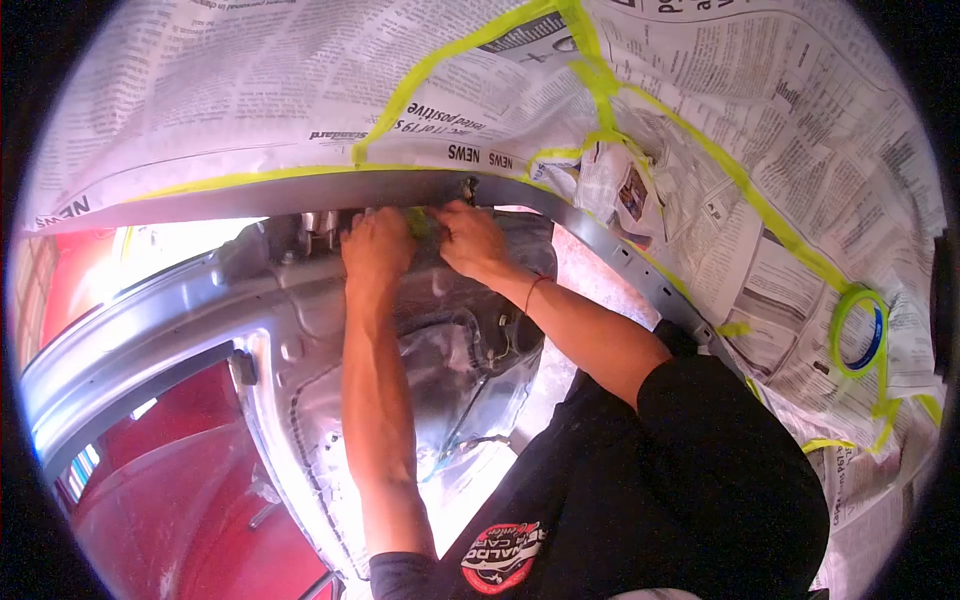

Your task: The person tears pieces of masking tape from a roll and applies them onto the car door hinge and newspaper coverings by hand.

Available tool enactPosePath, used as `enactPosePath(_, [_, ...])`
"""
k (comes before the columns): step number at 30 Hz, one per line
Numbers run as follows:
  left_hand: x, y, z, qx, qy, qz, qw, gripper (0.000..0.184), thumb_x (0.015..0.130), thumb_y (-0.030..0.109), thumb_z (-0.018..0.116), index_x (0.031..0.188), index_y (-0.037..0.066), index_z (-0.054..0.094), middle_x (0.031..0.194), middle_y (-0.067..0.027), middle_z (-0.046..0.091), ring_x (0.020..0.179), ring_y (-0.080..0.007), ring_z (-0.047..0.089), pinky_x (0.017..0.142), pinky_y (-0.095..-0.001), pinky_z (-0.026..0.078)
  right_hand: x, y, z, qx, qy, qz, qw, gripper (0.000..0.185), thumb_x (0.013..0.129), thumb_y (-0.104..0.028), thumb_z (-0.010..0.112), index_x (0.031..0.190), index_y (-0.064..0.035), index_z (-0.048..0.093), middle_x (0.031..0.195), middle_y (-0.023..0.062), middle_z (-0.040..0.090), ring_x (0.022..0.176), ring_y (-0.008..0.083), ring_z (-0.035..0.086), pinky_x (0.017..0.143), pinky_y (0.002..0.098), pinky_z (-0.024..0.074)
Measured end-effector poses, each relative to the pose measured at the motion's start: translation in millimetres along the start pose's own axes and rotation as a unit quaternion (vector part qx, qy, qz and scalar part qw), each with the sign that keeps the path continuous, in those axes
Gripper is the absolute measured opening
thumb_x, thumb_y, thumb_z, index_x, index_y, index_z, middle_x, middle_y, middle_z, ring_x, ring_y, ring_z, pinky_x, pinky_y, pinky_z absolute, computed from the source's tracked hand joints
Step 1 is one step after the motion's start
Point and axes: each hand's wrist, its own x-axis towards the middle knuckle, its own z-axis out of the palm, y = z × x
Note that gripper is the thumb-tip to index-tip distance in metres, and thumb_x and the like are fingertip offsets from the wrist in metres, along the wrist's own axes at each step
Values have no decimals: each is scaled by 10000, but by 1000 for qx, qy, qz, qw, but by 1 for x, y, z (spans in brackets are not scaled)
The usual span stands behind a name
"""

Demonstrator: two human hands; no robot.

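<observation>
My left hand is at the upper edge of the grey car door, just under the body edge, with its fingers curled down. To its right, my right hand has its fingers bent together near the same edge. A short piece of yellow-green tape shows between the two hands, and the fingers of both are close to it. Whatever the fingertips hold is hidden or too small to make out. Newspaper edged with yellow-green tape covers the body above the hands.
A roll of yellow-green tape lies on the newspaper at the right. The door's window frame extends to the left, with a red surface behind it. A metal hinge sits left of the hands. Loose wires hang inside the door.
</observation>
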Motion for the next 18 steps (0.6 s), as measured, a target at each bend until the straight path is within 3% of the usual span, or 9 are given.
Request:
enactPosePath(2, [0, -2, 3, -3, 10, 5, 1000, 221, 818, 181, 563, 945, 49, 688, 1049, -145, 665, 1048, -314, 611, 868, -484, 485, 4, -3, -2, -38, -76, -64, 994, 479, 745, -67, 564, 1209, -169, 621, 1006, 145, 632, 908, 355, 613, 800, 452, 502])
enactPosePath(6, [-1, -3, 6, -16, 11, 7, 1000, 218, 817, 182, 563, 944, 51, 682, 1057, -143, 662, 1081, -304, 595, 891, -486, 473, 16, 0, 15, -65, -96, -21, 993, 511, 775, -72, 527, 1267, -197, 589, 1075, 164, 629, 903, 356, 610, 813, 457, 494])
enactPosePath(8, [1, -2, 1, -11, -17, 2, 1000, 218, 810, 187, 575, 943, 49, 680, 1061, -141, 660, 1087, -303, 591, 896, -488, 468, 40, -5, 6, -50, -307, 118, 943, 576, 789, -75, 502, 1349, -211, 520, 1095, 185, 637, 926, 361, 614, 827, 451, 492])
enactPosePath(9, [2, 0, -1, -7, -43, -1, 999, 220, 804, 192, 587, 943, 46, 677, 1064, -139, 658, 1094, -302, 586, 900, -489, 463, 37, -16, -10, -51, -306, 119, 943, 576, 789, -75, 502, 1349, -211, 520, 1095, 185, 637, 926, 361, 614, 827, 451, 492])
enactPosePath(11, [2, 1, -1, -5, -30, 0, 1000, 208, 801, 186, 590, 931, 48, 675, 1058, -136, 658, 1085, -305, 589, 894, -493, 464, 30, -43, -47, 140, -327, 273, 894, 601, 799, -91, 485, 1390, -200, 472, 1067, 197, 654, 938, 370, 628, 821, 444, 505])
enactPosePath(12, [1, 0, 0, -5, -21, -5, 1000, 196, 797, 181, 593, 919, 49, 672, 1052, -134, 658, 1075, -307, 592, 888, -496, 465, 25, -33, -36, 138, -325, 270, 896, 601, 799, -91, 485, 1390, -200, 472, 1067, 197, 654, 938, 370, 628, 821, 444, 505])
enactPosePath(14, [-2, -2, 2, -8, -2, 3, 1000, 210, 794, 187, 602, 936, 49, 674, 1061, -135, 657, 1080, -308, 590, 888, -496, 466, 10, 1, 3, 48, -158, 48, 985, 628, 780, -91, 487, 1401, -176, 455, 1034, 211, 660, 935, 385, 637, 803, 451, 516])
enactPosePath(18, [0, -3, 3, -11, -3, 13, 1000, 222, 775, 201, 636, 932, 52, 686, 1075, -142, 663, 1094, -308, 586, 881, -495, 469, 23, -5, -4, -36, -254, 70, 964, 623, 777, -106, 513, 1384, -237, 473, 1059, 215, 647, 986, 382, 617, 864, 459, 496])
